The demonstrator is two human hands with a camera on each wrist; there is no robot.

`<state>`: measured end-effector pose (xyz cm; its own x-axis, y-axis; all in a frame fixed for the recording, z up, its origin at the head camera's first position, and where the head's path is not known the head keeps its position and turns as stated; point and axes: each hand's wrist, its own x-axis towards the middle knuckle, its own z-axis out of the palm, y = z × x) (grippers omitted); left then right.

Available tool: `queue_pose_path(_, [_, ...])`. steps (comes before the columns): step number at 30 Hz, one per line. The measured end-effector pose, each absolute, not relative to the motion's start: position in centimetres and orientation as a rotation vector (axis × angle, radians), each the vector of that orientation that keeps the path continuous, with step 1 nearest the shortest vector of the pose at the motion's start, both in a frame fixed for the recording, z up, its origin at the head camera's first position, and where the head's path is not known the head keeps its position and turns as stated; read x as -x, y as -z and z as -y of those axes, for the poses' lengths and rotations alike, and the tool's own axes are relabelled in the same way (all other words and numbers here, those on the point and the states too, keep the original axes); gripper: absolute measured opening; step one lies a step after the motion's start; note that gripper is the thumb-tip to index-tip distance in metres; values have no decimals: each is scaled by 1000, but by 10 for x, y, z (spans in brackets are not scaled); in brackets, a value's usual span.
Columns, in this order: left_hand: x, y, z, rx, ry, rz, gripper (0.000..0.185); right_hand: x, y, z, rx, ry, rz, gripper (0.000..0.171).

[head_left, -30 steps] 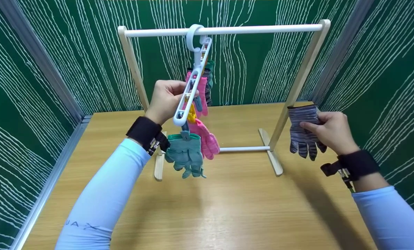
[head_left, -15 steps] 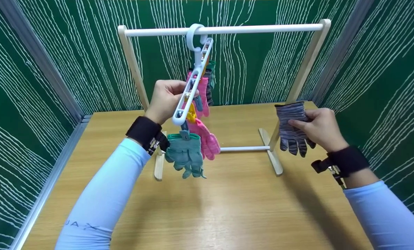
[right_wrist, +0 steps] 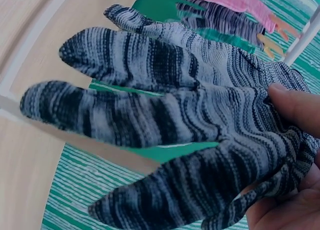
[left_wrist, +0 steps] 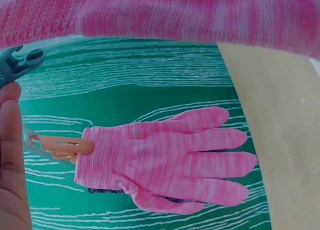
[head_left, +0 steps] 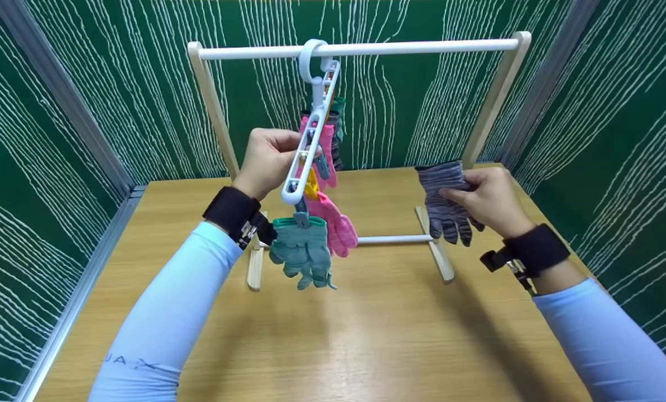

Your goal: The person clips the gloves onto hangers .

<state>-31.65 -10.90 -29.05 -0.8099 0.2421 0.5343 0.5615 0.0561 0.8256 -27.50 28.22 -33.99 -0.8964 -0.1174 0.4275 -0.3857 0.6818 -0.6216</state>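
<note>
My right hand (head_left: 492, 198) pinches a grey-and-black striped knit glove (head_left: 444, 192) by its cuff side, thumb on top. The glove's fingers hang down, and in the right wrist view they spread across the picture. On the left, my left hand (head_left: 268, 162) holds a blue-grey clothespin (head_left: 322, 166) under the white clip hanger (head_left: 305, 153); that clothespin (left_wrist: 20, 64) bears no glove. Nearer the hanger's front end, a green glove (head_left: 302, 251) hangs from another blue-grey clip. Just behind it hangs a pink glove (head_left: 335, 226) from a yellow clip (head_left: 311, 185).
The hanger hooks over the white rail (head_left: 422, 47) of a wooden rack. Farther back on it hang another pink glove (left_wrist: 165, 162) from an orange clip (left_wrist: 67, 144), a dark striped glove (right_wrist: 225, 24) and a green one. Green walls with white lines surround the wooden table (head_left: 366, 346).
My right hand has moved left with the striped glove, closer to the hanger. The left hand stays in place; the hanger's front end has swung very slightly right.
</note>
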Motion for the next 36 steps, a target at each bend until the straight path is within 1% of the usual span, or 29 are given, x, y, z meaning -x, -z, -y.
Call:
queue_pose_path(4, [317,290,108,817,1842,2076,16,278,338,-271,-436,-1065,2543,11])
queue_pose_path(11, [318,291,108,807,1840,2090,17,282,338,-255,-478,-1087,2550,14])
queue_pose_path(23, [318,291,107,784,1821,2099,14,288,338,-225,-597,-1093,2527,9])
queue_pose_path(36, [318,292,105,775,1818,2097,14,288,329,-198,-705,-1117,2567,10])
